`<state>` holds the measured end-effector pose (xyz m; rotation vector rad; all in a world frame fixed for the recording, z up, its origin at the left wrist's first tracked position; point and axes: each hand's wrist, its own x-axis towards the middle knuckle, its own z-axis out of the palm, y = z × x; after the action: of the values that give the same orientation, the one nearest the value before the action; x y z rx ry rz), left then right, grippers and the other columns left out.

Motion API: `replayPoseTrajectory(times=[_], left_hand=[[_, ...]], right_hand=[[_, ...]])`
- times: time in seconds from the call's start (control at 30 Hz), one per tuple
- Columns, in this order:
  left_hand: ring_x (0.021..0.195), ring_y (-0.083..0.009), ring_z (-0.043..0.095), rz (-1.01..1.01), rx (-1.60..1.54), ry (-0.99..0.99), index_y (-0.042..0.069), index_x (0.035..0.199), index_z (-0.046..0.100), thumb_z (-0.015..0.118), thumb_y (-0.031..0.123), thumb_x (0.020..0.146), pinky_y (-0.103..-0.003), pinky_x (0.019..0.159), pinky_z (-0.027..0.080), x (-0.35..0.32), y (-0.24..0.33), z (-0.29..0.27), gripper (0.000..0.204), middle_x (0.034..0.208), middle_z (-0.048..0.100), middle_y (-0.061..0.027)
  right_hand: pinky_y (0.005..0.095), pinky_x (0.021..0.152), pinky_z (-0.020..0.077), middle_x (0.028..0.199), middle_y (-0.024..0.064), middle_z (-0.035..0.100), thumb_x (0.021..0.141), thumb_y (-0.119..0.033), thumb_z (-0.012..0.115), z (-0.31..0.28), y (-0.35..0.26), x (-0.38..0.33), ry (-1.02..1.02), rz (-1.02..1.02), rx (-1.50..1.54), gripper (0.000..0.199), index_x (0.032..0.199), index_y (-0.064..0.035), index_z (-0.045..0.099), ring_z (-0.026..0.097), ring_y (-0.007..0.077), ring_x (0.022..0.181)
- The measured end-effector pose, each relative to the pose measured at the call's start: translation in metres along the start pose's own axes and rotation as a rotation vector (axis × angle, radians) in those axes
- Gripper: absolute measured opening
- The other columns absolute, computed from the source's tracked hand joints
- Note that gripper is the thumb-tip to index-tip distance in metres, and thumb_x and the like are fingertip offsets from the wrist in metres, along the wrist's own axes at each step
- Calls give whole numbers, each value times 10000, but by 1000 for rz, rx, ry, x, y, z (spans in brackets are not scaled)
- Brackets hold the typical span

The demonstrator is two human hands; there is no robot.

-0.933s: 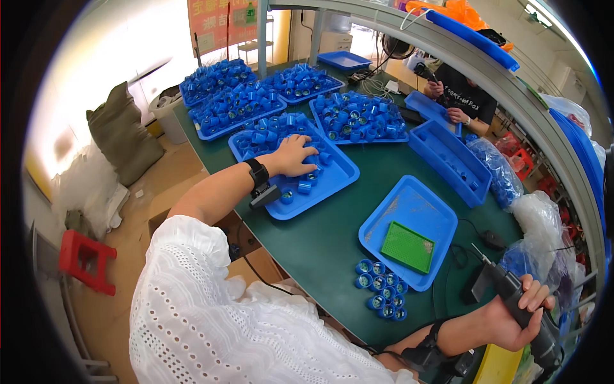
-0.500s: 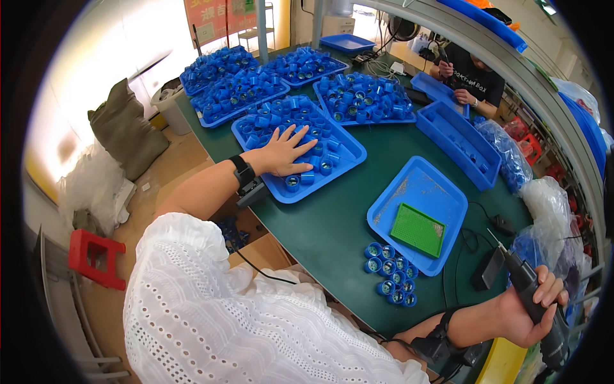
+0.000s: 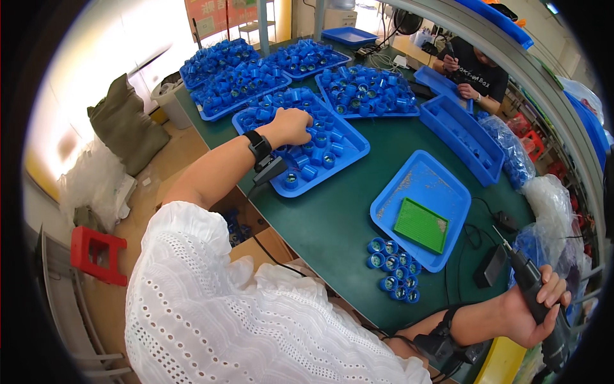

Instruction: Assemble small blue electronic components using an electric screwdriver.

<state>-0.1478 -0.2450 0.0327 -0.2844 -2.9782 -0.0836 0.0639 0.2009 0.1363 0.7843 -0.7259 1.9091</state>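
My left hand (image 3: 291, 126) is over a blue tray (image 3: 350, 152) of short blue cylindrical cups (image 3: 316, 155). Its fingers are curled down among the cups, and the hand hides whatever is between them. At the lower right my right hand (image 3: 536, 307) is wrapped round a black electric screwdriver (image 3: 526, 274), its thin bit tilted up and to the left. Left of the screwdriver, on the table, a cluster of upright blue cups (image 3: 391, 264) with small parts inside stands beside another blue tray (image 3: 416, 168). In that tray lies a green rectangular tray (image 3: 420, 225).
More heaped trays of blue cups (image 3: 364, 89) fill the far side of the green table (image 3: 307, 224). A long blue bin (image 3: 462, 137) stands at the right. Beyond it a co-worker (image 3: 476, 70) holds a tool. A black box (image 3: 491, 265) and cables lie near my right hand.
My left hand has gone from spread flat over the cups to curled, and moved slightly farther in over the tray. My right hand still holds the screwdriver in nearly the same place.
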Motion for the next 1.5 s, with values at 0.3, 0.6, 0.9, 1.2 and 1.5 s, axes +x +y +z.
replayPoseTrajectory(times=[0.3, 0.6, 0.9, 1.2, 1.5], left_hand=[[874, -309, 619, 61, -205, 71, 56, 866, 672, 667, 280, 707, -436, 769, 464, -50, 17, -47, 274, 880, 656, -134], [828, -323, 592, 76, -180, -107, 25, 939, 648, 697, 287, 707, -402, 718, 475, -55, 44, -14, 354, 838, 604, -160], [830, -306, 574, 623, -611, 142, 19, 963, 631, 714, 157, 697, -358, 701, 480, -83, 113, -40, 312, 896, 575, -142], [954, -340, 569, 777, -714, -250, -9, 1221, 483, 769, 230, 666, -373, 795, 483, -99, 184, 30, 669, 1096, 537, -180], [967, -353, 553, 906, -799, -267, -23, 1233, 455, 727, 197, 673, -401, 804, 472, -92, 200, 50, 661, 1052, 541, -198]], right_hand=[[342, 761, 305, 705, 70, 396, 661, -47, 567, 1, 3, 2, 39, -49, -10, 252, 883, -3, 455, 428, 155, 630], [328, 730, 304, 694, 53, 397, 677, -37, 556, 8, 7, 0, 13, 3, -29, 250, 895, -16, 437, 421, 142, 594], [369, 757, 339, 719, 39, 448, 734, -130, 549, 9, 13, -1, -97, 67, -28, 217, 930, -46, 510, 448, 145, 637], [383, 761, 371, 703, 77, 496, 731, -120, 513, 15, 30, 3, -188, 266, -255, 237, 945, -34, 568, 489, 184, 643], [333, 641, 419, 652, 105, 506, 706, -99, 530, -1, 42, -16, -403, 389, -639, 264, 936, 29, 513, 497, 190, 545]])
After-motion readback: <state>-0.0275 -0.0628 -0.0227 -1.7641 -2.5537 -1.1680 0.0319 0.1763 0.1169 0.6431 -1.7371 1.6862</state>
